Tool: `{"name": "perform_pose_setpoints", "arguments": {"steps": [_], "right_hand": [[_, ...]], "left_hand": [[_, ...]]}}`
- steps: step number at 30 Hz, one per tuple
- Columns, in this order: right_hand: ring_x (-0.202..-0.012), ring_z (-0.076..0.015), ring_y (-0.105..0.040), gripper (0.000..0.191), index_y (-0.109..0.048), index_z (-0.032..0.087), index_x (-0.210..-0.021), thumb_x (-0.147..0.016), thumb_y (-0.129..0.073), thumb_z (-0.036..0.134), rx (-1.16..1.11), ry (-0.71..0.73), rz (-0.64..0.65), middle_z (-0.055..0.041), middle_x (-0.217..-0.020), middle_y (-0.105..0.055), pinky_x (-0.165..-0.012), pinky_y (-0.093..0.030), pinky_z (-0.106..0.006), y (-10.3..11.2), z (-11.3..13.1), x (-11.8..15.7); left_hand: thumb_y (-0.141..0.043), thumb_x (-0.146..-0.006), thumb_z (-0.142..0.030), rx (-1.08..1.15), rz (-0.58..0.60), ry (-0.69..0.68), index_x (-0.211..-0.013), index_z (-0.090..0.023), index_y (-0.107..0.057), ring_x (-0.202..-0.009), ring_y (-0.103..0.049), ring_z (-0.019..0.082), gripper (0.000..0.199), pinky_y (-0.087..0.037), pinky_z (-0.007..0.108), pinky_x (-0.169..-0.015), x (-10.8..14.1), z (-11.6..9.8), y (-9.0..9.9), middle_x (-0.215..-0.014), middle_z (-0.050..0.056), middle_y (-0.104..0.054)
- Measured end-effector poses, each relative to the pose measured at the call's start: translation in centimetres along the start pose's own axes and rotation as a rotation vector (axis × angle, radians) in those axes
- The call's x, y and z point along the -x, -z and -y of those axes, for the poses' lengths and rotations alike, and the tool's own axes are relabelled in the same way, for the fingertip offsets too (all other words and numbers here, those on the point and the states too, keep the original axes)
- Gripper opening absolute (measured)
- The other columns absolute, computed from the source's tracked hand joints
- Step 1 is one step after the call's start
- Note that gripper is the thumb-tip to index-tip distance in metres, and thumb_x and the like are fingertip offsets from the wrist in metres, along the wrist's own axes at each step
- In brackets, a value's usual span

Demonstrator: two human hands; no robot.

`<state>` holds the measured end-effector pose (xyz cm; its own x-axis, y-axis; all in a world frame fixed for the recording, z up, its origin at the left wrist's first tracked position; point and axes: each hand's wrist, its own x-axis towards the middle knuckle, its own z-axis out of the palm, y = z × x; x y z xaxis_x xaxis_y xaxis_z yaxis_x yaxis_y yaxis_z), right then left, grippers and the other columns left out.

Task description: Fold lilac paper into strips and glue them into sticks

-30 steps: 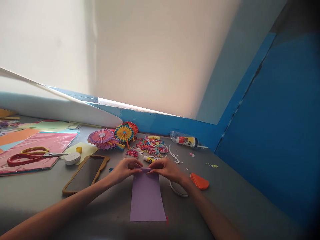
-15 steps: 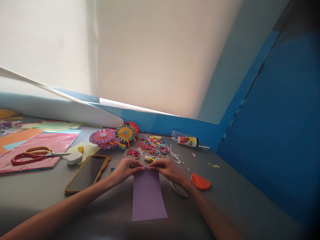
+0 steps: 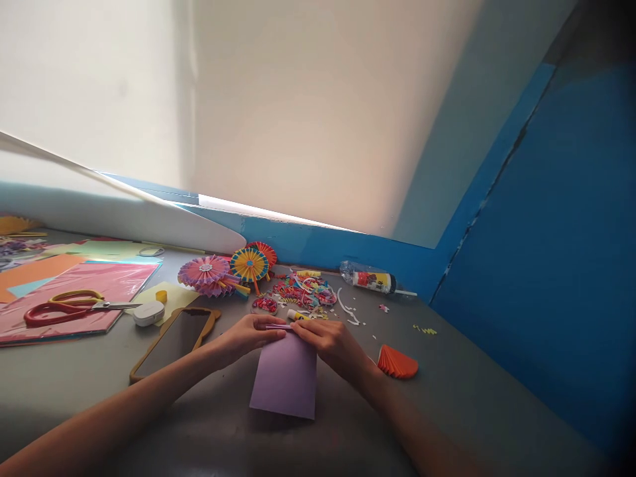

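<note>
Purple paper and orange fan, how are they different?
The purple paper is a plain, nearly flat sheet, while the orange fan is pleated into a half-round. The left hand and right hand hold the paper's folded top edge; the fan lies untouched on the table. Both are paper.

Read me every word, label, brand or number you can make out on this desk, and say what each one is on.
No text can be read.
Plastic bottle: its label has dark characters, too small and blurred to read.
Glue stick: its coloured label is too small to read.
</note>
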<state>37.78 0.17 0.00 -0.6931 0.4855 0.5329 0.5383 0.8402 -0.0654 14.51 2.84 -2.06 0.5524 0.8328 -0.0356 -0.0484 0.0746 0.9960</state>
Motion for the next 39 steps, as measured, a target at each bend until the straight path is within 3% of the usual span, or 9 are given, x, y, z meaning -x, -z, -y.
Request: {"name": "perform_pose_setpoints", "arguments": {"steps": [3,6,9,12,15,18,25,33,39], "right_hand": [[-0.106,-0.0259,-0.065,0.030,-0.065,0.019,-0.119,-0.096,-0.046,0.017,-0.124,-0.059,-0.045,-0.0107,-0.117,-0.068,-0.090,-0.052,-0.041,-0.3,0.2,0.0],[-0.101,-0.0238,-0.067,0.025,-0.070,0.023,-0.109,-0.094,-0.051,0.030,-0.454,-0.332,-0.217,-0.0069,-0.109,-0.072,-0.088,-0.054,-0.037,-0.3,-0.3,-0.3],[-0.097,-0.0242,-0.069,0.035,-0.068,0.021,-0.111,-0.092,-0.051,0.044,-0.564,-0.519,-0.297,-0.0082,-0.105,-0.072,-0.087,-0.055,-0.037,0.8,-1.5,-0.3],[-0.093,-0.0259,-0.069,0.042,-0.068,0.020,-0.111,-0.086,-0.056,0.051,-0.545,-0.601,-0.239,-0.0096,-0.101,-0.073,-0.083,-0.055,-0.039,3.5,-3.2,0.3],[-0.088,-0.0280,-0.068,0.032,-0.075,0.021,-0.089,-0.077,-0.068,0.050,-0.510,-0.662,-0.082,-0.0077,-0.087,-0.074,-0.080,-0.053,-0.039,6.4,-4.6,1.5],[-0.103,-0.0312,-0.063,0.029,-0.076,0.023,-0.086,-0.074,-0.071,0.050,-0.446,-0.695,-0.004,-0.0084,-0.102,-0.072,-0.083,-0.051,-0.039,7.7,-4.8,2.0],[-0.102,-0.0239,-0.065,0.045,-0.063,0.023,-0.119,-0.080,-0.068,0.045,-0.816,-0.592,0.158,-0.0069,-0.113,-0.069,-0.085,-0.054,-0.036,4.4,-1.4,-0.1],[-0.099,-0.0243,-0.066,0.025,-0.074,0.025,-0.104,-0.086,-0.061,0.036,-0.747,-0.526,0.100,-0.0049,-0.105,-0.072,-0.082,-0.054,-0.036,1.8,-0.3,-0.3],[-0.092,-0.0231,-0.067,0.027,-0.075,0.026,-0.102,-0.084,-0.063,0.042,-0.744,-0.503,0.063,-0.0049,-0.099,-0.074,-0.076,-0.053,-0.032,0.8,-0.2,-0.2]], "left_hand": [[-0.079,-0.071,-0.036,0.025,0.049,0.002,-0.110,-0.018,-0.068,-0.100,-0.062,0.022,0.045,-0.044,0.029,-0.088,0.3,-0.1,0.1,-0.104,0.007,-0.071],[-0.075,-0.075,-0.037,0.017,0.097,-0.015,-0.107,-0.015,-0.070,-0.100,-0.062,0.022,0.039,-0.044,0.030,-0.089,0.8,-0.3,-0.1,-0.104,0.008,-0.070],[-0.075,-0.074,-0.038,0.025,0.080,0.001,-0.104,-0.016,-0.070,-0.101,-0.062,0.022,0.038,-0.045,0.030,-0.089,1.0,-0.4,-0.2,-0.105,0.007,-0.069],[-0.075,-0.074,-0.039,0.053,0.038,0.014,-0.111,-0.020,-0.067,-0.105,-0.060,0.022,0.043,-0.046,0.029,-0.088,0.9,-0.3,-0.2,-0.109,0.006,-0.068],[-0.072,-0.078,-0.038,0.082,0.044,0.014,-0.116,-0.022,-0.065,-0.103,-0.060,0.020,0.042,-0.047,0.027,-0.084,0.6,-0.2,-0.3,-0.107,0.005,-0.067],[-0.069,-0.080,-0.034,0.087,0.057,0.015,-0.116,-0.021,-0.065,-0.095,-0.060,0.018,0.038,-0.047,0.025,-0.080,0.5,-0.3,-0.5,-0.099,0.004,-0.067],[-0.067,-0.081,-0.034,0.076,0.059,-0.020,-0.113,-0.019,-0.066,-0.092,-0.060,0.018,0.035,-0.046,0.026,-0.080,0.8,-0.3,-0.9,-0.095,0.005,-0.066],[-0.061,-0.083,-0.053,0.008,0.036,0.007,-0.109,-0.020,-0.069,-0.099,-0.060,0.023,0.043,-0.047,0.030,-0.083,1.2,-1.0,-1.1,-0.099,0.006,-0.068],[-0.070,-0.076,-0.049,-0.089,0.043,0.013,-0.108,-0.020,-0.071,-0.100,-0.059,0.024,0.043,-0.045,0.029,-0.084,0.6,-0.4,-0.5,-0.102,0.006,-0.070]]}}
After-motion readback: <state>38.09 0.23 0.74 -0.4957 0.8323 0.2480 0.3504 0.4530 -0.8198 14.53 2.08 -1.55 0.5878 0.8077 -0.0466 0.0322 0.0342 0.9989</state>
